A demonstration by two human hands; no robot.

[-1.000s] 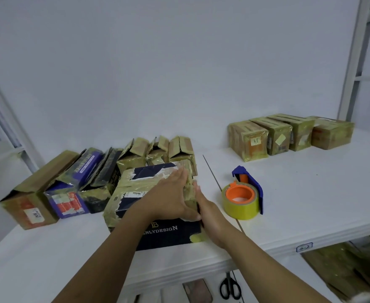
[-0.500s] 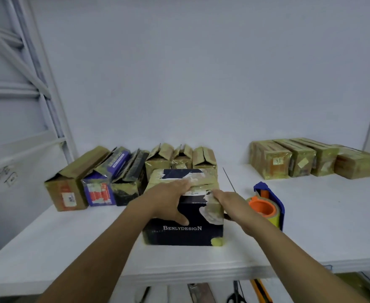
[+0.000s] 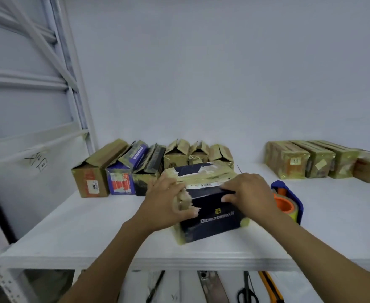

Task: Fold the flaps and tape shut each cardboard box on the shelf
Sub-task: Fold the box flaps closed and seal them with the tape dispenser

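1. The dark blue box (image 3: 212, 215) sat at the centre of the shelf (image 3: 92, 237), near the front edge and slightly askew. Its top looked closed under patchy yellowish tape.
2. The left hand (image 3: 166, 200) curled its fingers round the box's upper left corner. The right hand (image 3: 249, 193) clasped the top's right part, thumb on the near face.
3. The box looked light and stiff, though the glossy tape might be slippery. Opposite ends seemed the safest hold.
4. The tape dispenser (image 3: 289, 202) lay just right of it, and the open boxes (image 3: 175, 156) stood far left.
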